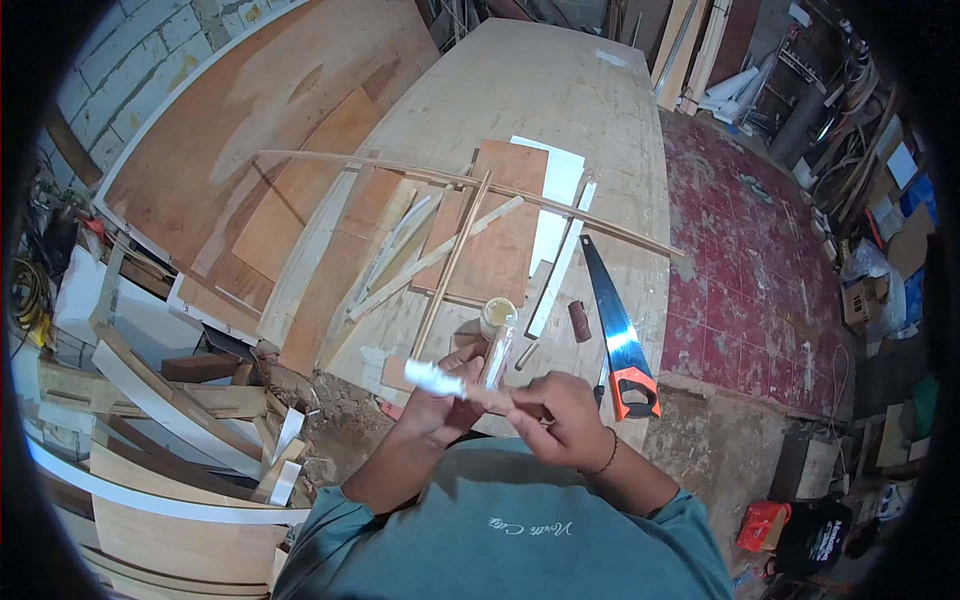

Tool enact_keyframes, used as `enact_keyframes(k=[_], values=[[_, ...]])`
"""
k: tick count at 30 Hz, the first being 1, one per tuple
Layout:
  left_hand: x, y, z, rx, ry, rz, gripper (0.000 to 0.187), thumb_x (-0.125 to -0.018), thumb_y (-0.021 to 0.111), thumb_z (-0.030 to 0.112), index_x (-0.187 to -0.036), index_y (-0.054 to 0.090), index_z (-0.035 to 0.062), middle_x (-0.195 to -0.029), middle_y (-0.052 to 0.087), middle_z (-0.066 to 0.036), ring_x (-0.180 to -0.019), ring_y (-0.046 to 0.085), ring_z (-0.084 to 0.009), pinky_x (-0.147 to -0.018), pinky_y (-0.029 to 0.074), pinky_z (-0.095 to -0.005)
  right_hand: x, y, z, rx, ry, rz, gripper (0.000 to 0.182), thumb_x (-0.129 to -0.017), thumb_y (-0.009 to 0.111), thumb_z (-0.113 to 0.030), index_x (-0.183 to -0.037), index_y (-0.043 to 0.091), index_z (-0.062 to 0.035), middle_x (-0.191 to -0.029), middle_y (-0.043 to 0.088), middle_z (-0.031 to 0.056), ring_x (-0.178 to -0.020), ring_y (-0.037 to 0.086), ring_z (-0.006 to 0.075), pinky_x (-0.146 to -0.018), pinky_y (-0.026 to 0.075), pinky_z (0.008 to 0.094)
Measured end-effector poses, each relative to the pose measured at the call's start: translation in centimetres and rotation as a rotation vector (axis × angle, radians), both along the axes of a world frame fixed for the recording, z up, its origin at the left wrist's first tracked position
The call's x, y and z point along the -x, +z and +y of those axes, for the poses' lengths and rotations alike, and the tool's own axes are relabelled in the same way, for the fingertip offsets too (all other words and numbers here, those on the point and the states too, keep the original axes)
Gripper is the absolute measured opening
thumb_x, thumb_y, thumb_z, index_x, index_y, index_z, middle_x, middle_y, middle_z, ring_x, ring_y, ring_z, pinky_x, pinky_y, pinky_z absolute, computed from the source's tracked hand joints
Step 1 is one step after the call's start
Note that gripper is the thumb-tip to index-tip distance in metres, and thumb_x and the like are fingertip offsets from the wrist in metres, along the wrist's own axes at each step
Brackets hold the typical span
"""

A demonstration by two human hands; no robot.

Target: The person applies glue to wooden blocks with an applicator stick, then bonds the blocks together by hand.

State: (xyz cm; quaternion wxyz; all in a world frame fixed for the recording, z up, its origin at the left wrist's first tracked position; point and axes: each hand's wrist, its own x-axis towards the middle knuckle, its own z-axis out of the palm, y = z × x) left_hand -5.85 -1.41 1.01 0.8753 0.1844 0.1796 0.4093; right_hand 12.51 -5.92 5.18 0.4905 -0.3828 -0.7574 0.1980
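Observation:
Close in front of my chest, my left hand (440, 412) is closed around a short piece with a thick white end (436, 379). Its light brown other end (490, 399) points right, and the fingers of my right hand (565, 418) pinch there. I cannot tell the piece's exact kind. A shiny, pale, narrow strip (497, 358) stands up from my left fingers. Just beyond it is a small open round tub (497, 314) with pale yellowish contents. Long thin wooden strips (455, 262) lie across a brown board (505, 220) beyond the tub.
A handsaw (618, 318) with an orange and black handle lies to the right. Near it are a white batten (562, 260) and a brown roll (579, 321). The large plywood table (480, 80) carries these. Wood offcuts (180, 400) pile up at left; red floor (745, 260) lies right.

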Motion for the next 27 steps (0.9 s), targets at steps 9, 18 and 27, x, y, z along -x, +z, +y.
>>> enact_keyframes(k=[9,18,27], values=[[1.7,0.4,0.2,-0.057,-0.108,0.003,0.038,-0.089,0.058,0.019,-0.115,0.049,-0.0071,-0.092,0.061,-0.015,-0.074,0.063,-0.0195,-0.062,0.056,-0.0313,0.2,-0.6,1.4,-0.132,-0.102,-0.023,0.022,-0.072,0.068,-0.005,-0.091,0.057,-0.0049,-0.071,0.056,0.0092,-0.056,0.053,0.0259,-0.053,0.04,0.0356],[3.8,2.2,0.6,-0.141,-0.163,-0.024,0.045,-0.086,0.062,0.014,-0.124,0.048,-0.0053,-0.094,0.06,-0.007,-0.08,0.061,-0.0124,-0.065,0.051,-0.0242,2.8,-0.7,0.8,0.018,-0.148,0.124,0.013,-0.086,0.059,-0.01,-0.093,0.054,-0.0005,-0.067,0.056,0.0091,-0.054,0.054,0.0205,-0.052,0.043,0.0324],[7.8,1.4,2.8,-0.336,0.329,0.122,0.029,-0.084,0.063,0.011,-0.109,0.053,0.0009,-0.097,0.06,-0.009,-0.085,0.061,-0.0157,-0.076,0.05,-0.0298,5.1,-2.4,-1.3,0.348,-0.066,0.362,0.029,-0.098,0.044,-0.027,-0.095,0.049,0.0008,-0.063,0.05,0.0023,-0.053,0.043,0.0054,-0.049,0.036,0.021]])
